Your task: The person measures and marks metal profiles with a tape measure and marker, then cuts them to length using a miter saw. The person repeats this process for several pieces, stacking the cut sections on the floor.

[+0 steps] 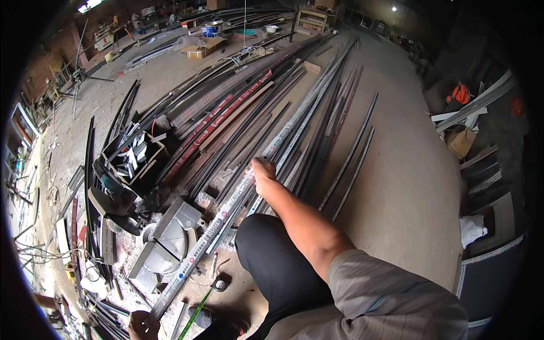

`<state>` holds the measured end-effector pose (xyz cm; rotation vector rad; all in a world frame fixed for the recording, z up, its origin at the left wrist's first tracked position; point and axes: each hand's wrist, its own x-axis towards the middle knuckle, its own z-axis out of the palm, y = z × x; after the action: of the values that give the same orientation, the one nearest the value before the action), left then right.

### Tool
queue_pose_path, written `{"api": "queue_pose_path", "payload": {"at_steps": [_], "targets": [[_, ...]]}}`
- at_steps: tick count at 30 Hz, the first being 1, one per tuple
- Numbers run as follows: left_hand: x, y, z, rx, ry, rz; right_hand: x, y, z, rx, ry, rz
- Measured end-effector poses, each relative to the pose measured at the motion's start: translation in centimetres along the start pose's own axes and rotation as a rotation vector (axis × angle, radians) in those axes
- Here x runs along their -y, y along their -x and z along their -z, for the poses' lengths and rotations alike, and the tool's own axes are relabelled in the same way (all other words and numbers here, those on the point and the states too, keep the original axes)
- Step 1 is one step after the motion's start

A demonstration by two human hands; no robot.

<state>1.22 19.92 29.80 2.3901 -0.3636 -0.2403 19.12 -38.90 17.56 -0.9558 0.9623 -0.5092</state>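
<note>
A long metal profile, wrapped in light printed film, slants from the lower left up to the far middle. My right hand is closed around it partway along, with that arm stretched forward. At the lower left my left hand holds the near end between its fingers, partly cut off by the dark rim. The profile passes along the front of a mitre saw's round base. Near my foot lies a tape measure beside a green tape blade.
Many long profiles lie bundled ahead, and two thin ones lie apart on the right. A box of offcuts stands left of the saw. Cardboard box and blue bucket are farther back. My bent knee is close to the profile.
</note>
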Motion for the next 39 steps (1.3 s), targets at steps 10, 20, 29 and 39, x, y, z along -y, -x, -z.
{"api": "queue_pose_path", "payload": {"at_steps": [10, 20, 29, 39], "targets": [[-2.8, -2.8, -2.5, -0.068, -0.582, -0.230, -1.4, 1.3, -3.4, 0.065, -0.243, -0.113], [0.1, -4.2, -0.3, -0.114, -0.632, -0.139, 2.6, 4.9, -9.9, 0.192, -0.218, 0.065], [-2.7, -5.4, -3.3, 0.071, -0.367, -0.034, -4.1, -1.9, -5.9, 0.168, -0.191, -0.095], [2.9, -8.1, -5.1, 0.185, -0.480, 0.062, -7.6, -6.3, -2.8, 0.332, 0.067, -0.118]]}}
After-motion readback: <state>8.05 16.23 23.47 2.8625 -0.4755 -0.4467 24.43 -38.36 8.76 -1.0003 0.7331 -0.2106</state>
